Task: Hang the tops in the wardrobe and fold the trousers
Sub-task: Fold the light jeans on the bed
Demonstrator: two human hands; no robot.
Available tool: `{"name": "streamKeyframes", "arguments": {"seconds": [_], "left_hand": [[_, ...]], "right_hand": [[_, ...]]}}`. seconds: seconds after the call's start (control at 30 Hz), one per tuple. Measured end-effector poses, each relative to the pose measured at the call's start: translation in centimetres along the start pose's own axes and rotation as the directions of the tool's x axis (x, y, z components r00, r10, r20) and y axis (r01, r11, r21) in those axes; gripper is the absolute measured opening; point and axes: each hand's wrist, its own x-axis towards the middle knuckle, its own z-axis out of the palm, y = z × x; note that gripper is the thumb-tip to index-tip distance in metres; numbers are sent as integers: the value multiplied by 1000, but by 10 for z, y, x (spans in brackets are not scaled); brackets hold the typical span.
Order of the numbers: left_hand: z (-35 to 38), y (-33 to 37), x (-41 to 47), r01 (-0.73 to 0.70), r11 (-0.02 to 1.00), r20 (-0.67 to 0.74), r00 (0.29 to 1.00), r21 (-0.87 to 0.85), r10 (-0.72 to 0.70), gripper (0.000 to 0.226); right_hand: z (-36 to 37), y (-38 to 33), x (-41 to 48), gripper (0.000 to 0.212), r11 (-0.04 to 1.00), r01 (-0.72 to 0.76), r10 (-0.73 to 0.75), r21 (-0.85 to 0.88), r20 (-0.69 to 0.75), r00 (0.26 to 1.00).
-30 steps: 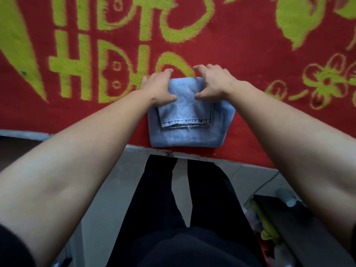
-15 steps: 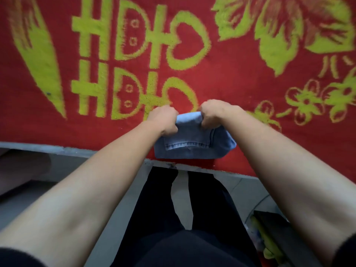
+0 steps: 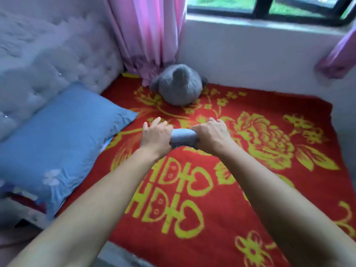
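A small folded bundle of light blue denim trousers (image 3: pixel 183 136) is held out over the red and yellow blanket (image 3: pixel 240 189) on the bed. My left hand (image 3: pixel 156 134) grips its left end, fingers reaching over the top. My right hand (image 3: pixel 211 134) grips its right end. Only the middle strip of the denim shows between the two hands. Both arms are stretched forward toward the far part of the bed.
A blue pillow (image 3: pixel 57 143) lies at the left against a padded headboard (image 3: pixel 38 64). A grey plush toy (image 3: pixel 178 84) sits at the far corner under a pink curtain (image 3: pixel 150 35). A white wall and window (image 3: pixel 269 6) bound the bed's far side.
The folded trousers were lifted off the near edge of the blanket and carried forward over the bed. My view has risen from the bed edge to the whole bed.
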Motion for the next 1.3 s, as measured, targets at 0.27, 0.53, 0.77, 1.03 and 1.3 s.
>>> {"name": "streamKeyframes", "arguments": {"seconds": [0.27,0.53,0.77,1.03,1.3], "left_hand": [[-152,-43,-67,263,964,-402,889,52,-221,50],[-183,-94,-237,604,794,-443,734,75,-516,61],[-231,-139,-437,816,564,-482,547,124,-685,66],[-278,-179,-706,966,194,-592,259,172,-763,85],[-320,-227,-967,979,-47,-634,90,196,-768,86]], "right_hand": [[-157,-56,-13,40,982,172,-186,-73,-434,881],[-187,-190,-64,44,860,498,-486,-114,-484,728],[-231,-355,-156,48,651,733,-701,-198,-527,481],[-278,-569,-323,33,427,849,-775,-311,-610,166],[-315,-775,-497,42,242,903,-731,-355,-679,-71]]}}
